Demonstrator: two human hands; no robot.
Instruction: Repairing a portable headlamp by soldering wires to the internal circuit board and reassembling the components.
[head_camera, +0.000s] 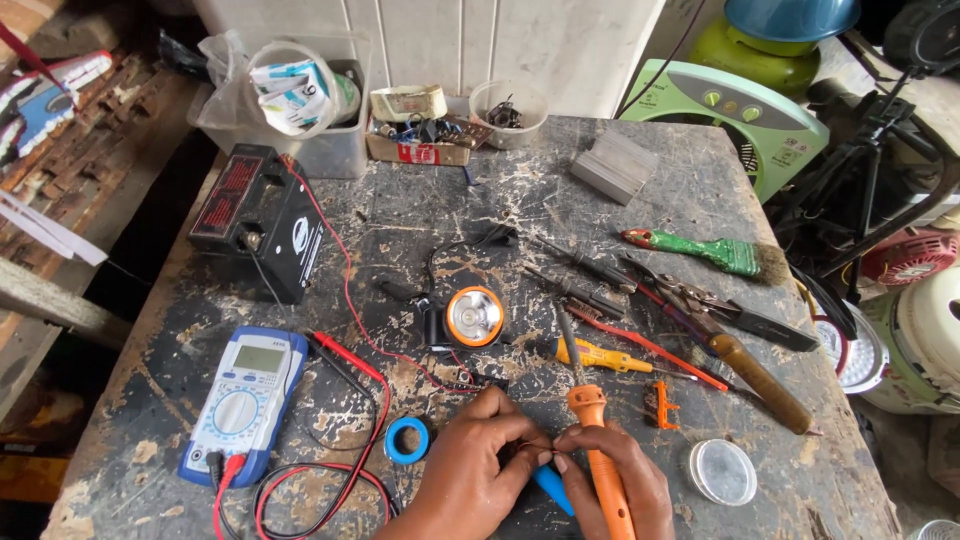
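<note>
Right hand (610, 485) grips orange soldering iron (597, 440), long axis pointing away toward headlamp (470, 317); left hand (480, 470) fingertips pinch thin wire just beside iron handle; blue tape roll (408, 440) left.
</note>
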